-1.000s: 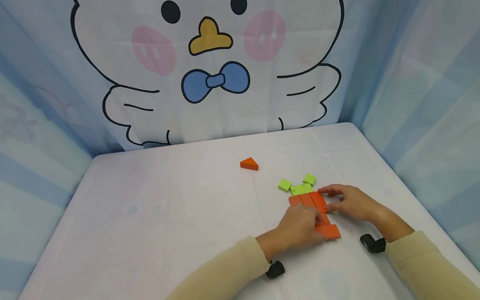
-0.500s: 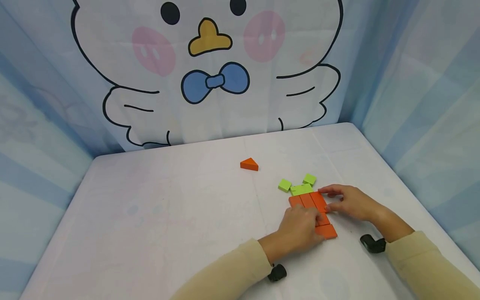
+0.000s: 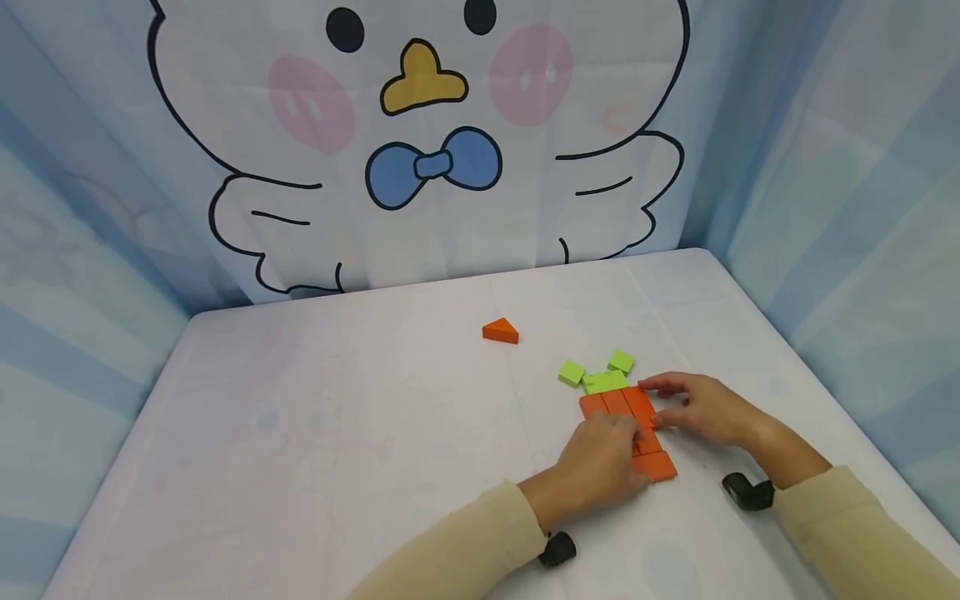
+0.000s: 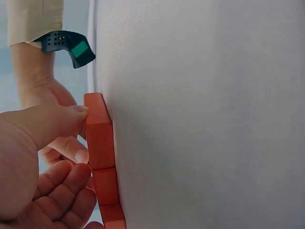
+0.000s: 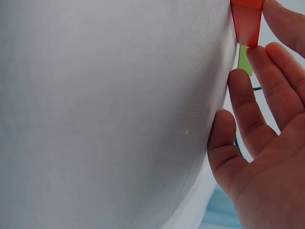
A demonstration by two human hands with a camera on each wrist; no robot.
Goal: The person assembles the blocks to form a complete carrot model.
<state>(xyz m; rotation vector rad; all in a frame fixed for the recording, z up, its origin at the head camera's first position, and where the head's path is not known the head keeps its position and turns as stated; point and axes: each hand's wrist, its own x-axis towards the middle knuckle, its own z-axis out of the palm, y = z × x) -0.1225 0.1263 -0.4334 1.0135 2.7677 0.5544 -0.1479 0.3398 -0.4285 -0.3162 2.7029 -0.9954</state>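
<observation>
Several orange blocks (image 3: 617,402) lie side by side on the white table, with a lime-green piece (image 3: 603,382) against their far end. My left hand (image 3: 600,458) covers part of the group and holds the nearest orange block (image 3: 655,465); in the left wrist view its thumb rests on that block (image 4: 99,143) and its curled fingers sit at the side. Along the right edge of the group, my right hand (image 3: 705,408) touches an orange block (image 5: 247,23) with its thumb and fingertips, the other fingers spread loosely.
Two small green blocks (image 3: 572,372) sit at angles beyond the lime-green piece. Farther back lies an orange triangular block (image 3: 500,331). A curtain with a cartoon figure (image 3: 433,164) hangs behind the table (image 3: 337,433). Black wrist cameras (image 3: 748,492) stick out from the sleeves.
My left hand has slid the nearest orange block a little to the left, bringing it flush against the others. My right hand stays in place.
</observation>
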